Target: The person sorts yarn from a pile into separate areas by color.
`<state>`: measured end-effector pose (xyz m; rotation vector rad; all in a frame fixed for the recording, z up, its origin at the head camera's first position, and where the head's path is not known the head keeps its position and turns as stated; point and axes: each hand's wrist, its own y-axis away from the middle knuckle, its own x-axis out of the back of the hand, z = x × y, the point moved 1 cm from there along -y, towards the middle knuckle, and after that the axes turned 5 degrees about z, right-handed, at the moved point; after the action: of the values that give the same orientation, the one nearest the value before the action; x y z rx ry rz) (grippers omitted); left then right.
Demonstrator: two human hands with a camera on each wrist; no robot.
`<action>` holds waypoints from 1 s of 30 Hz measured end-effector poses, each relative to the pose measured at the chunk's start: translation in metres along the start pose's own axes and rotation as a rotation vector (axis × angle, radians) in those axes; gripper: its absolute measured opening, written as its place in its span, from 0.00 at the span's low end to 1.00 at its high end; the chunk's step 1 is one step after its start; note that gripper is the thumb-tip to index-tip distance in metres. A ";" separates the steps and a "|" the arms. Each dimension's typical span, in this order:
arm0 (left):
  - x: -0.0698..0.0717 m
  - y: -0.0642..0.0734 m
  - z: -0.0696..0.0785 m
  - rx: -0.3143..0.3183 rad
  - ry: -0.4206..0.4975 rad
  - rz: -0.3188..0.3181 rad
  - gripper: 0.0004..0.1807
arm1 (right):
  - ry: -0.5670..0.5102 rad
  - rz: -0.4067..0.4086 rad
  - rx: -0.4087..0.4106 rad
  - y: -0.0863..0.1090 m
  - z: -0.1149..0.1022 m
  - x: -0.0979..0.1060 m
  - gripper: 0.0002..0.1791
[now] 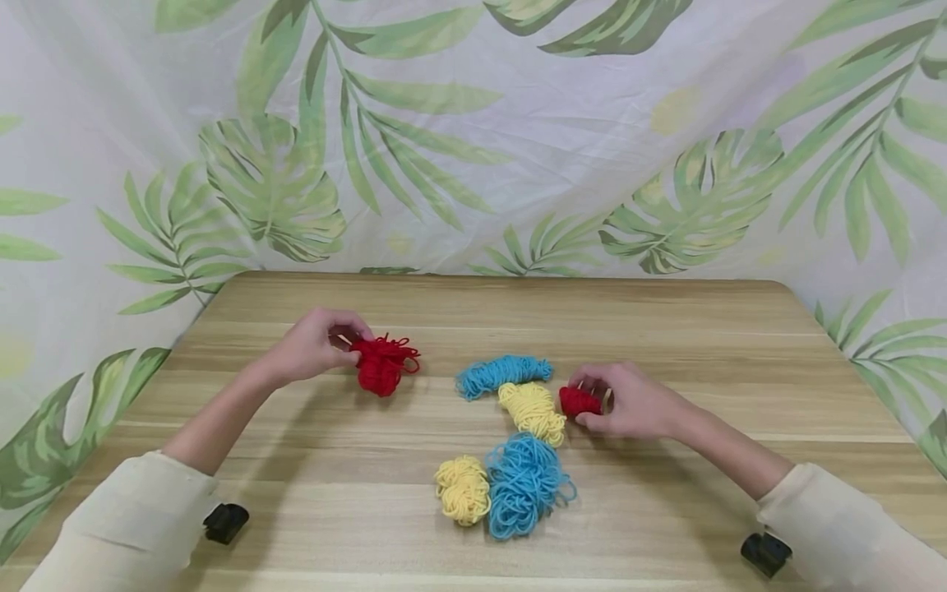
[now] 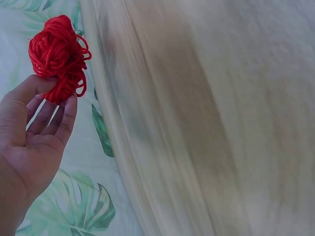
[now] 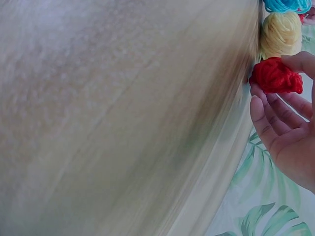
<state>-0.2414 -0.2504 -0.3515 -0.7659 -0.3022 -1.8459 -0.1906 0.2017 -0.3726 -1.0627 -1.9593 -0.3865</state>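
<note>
My left hand [image 1: 320, 347] pinches a loopy red yarn bundle [image 1: 381, 367] between thumb and fingers, apparently raised over the table's left half. The left wrist view shows that red yarn [image 2: 58, 56] at the fingertips, loose loops sticking out. On the other side, my right hand [image 1: 629, 401] holds a smaller red yarn ball [image 1: 579, 402] close beside a yellow yarn bundle [image 1: 534, 413]. In the right wrist view the thumb lies over this red ball [image 3: 276, 75] and the fingers are beneath it. A long blue yarn skein [image 1: 503, 375] lies just behind the yellow bundle.
Nearer the front, a large tangled blue yarn bundle [image 1: 524, 485] touches a small yellow yarn ball [image 1: 463, 490]. All rest on a wooden table [image 1: 355, 526]. A leaf-print cloth [image 1: 459, 148] hangs behind it. Black clip-like pieces [image 1: 225, 523] show by both sleeves.
</note>
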 end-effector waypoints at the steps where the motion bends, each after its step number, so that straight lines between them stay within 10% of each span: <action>1: 0.001 0.001 -0.001 0.005 0.001 -0.001 0.11 | 0.002 0.003 -0.001 0.000 0.000 0.000 0.16; 30: 0.028 0.024 -0.029 0.103 0.019 0.021 0.13 | -0.010 0.077 -0.056 -0.009 -0.001 0.003 0.17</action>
<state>-0.2365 -0.2962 -0.3594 -0.6778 -0.3730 -1.8026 -0.1980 0.1970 -0.3686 -1.1744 -1.9201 -0.3969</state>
